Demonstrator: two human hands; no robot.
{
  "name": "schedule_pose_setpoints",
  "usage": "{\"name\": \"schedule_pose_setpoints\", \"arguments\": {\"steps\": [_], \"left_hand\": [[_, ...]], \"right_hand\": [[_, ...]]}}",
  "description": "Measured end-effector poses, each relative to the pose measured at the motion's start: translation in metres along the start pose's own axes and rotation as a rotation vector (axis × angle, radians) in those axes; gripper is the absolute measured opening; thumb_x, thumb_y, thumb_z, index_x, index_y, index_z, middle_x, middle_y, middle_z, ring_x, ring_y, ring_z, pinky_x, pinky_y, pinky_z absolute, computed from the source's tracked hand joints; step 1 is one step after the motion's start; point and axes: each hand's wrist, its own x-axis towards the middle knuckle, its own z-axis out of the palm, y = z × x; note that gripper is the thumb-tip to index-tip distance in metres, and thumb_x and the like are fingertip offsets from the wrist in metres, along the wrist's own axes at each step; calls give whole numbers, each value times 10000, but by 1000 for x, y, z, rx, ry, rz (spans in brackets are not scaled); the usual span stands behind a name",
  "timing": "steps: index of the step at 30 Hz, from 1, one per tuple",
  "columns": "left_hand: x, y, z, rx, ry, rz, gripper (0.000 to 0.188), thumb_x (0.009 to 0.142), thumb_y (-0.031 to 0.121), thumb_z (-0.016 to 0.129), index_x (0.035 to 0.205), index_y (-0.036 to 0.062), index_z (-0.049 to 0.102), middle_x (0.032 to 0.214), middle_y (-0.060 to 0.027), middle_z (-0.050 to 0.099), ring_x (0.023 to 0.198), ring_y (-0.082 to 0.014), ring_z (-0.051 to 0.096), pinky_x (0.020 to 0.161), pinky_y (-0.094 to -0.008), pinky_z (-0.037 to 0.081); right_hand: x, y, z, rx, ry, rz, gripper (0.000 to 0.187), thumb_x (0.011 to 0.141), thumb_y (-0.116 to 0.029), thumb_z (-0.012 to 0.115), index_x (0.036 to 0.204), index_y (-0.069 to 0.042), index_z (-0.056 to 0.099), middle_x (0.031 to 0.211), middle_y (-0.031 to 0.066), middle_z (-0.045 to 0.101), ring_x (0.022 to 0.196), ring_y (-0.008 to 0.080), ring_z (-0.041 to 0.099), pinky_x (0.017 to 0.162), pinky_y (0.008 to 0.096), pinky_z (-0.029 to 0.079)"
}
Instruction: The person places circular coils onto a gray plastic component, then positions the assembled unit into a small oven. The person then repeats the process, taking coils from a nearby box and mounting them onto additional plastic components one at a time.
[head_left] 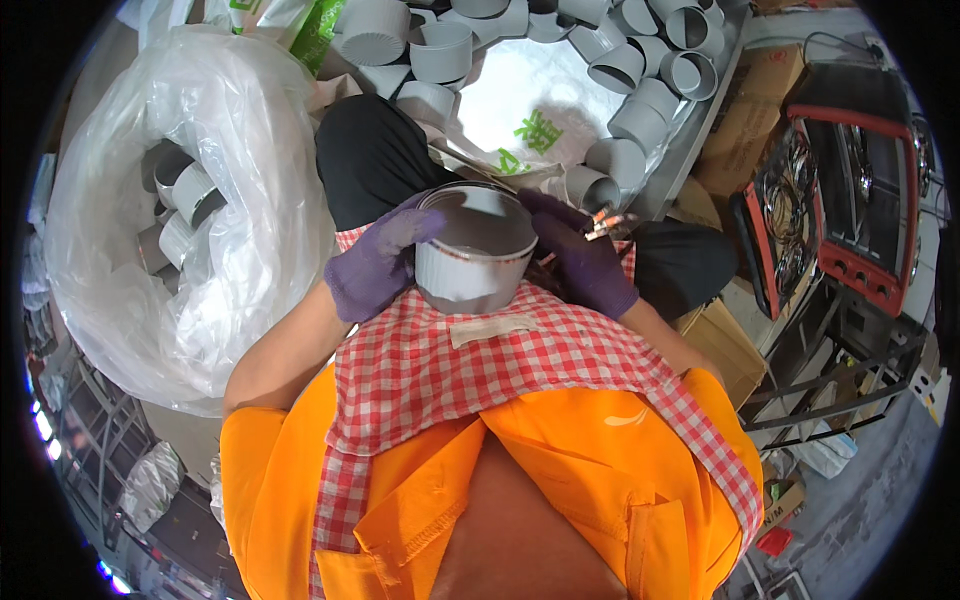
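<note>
Cardboard boxes [750, 120] and a red-framed appliance [850, 200] crowd the floor to the seated person's right, the appliance's door hanging open. Ahead of the person sits a wide metal-sided tray [690, 140], lined with white plastic sheeting [540, 85] that bears green print. Loose grey cups [440, 52] heap along its far edge and down both sides, some upright, others tipped so I can see into their mouths; the sheeting shows bare toward the middle. By the tray's left side stands a big translucent bag [250, 130], its mouth gaping, with several more cups [195, 190] jumbled inside.

One grey cup [472, 275] is held just outside the tray's near edge, against the checked apron [400, 370], its open top facing up. The gloved left hand [375, 260] has a closed grip on it, thumb over the rim. The gloved right hand [590, 260] is beside the cup's right side, its grip curled around a slim tool [605, 224] with an orange part; I can't tell whether its hidden fingertips press the cup.
</note>
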Motion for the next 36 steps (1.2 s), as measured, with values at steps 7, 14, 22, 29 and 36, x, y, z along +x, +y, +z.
{"name": "schedule_pose_setpoints", "arguments": {"steps": [7, 14, 22, 29, 36], "left_hand": [[7, 13, -16, 1246, -231, 822, 307, 814, -16, 529, 1112, 52, 530, 1095, -136, 535, 990, -233, 546, 840, -289, 440], [-12, 30, 17, 644, 142, 236, 207, 828, 103, 522, 992, -2, 591, 986, -74, 554, 895, -158, 539, 780, -248, 431], [-116, 109, 4, 1448, 1706, 1120, 566, 768, 96, 682, 1278, 47, 441, 1285, -97, 438, 1135, -188, 448, 928, -308, 393], [-33, 62, 1, 1275, 557, 913, 311, 757, 18, 645, 1060, -19, 587, 1142, -128, 562, 1069, -202, 520, 922, -295, 393], [47, 65, 45, 1629, -54, 1101, 304, 743, 17, 563, 1046, 39, 580, 1097, -172, 564, 951, -317, 580, 799, -351, 472]], "right_hand": [[14, -36, 8, 127, -201, 164, 290, 831, -142, 533, 1073, 14, 568, 997, 85, 605, 880, 124, 570, 782, 252, 453], [28, -27, 18, 63, -206, -57, 228, 858, -185, 564, 983, -2, 618, 852, 35, 613, 772, 102, 558, 703, 233, 445], [144, 106, -140, -761, 869, 319, 391, 858, -198, 433, 1219, -58, 490, 987, 200, 621, 923, 324, 600, 796, 356, 462], [133, 82, -100, -650, 706, -134, 269, 793, -45, 478, 1002, -66, 646, 949, 120, 648, 905, 235, 605, 825, 316, 447], [63, -26, -37, -547, -430, -466, 242, 830, -24, 473, 1031, -32, 608, 996, 82, 626, 937, 183, 584, 863, 297, 438]]}}
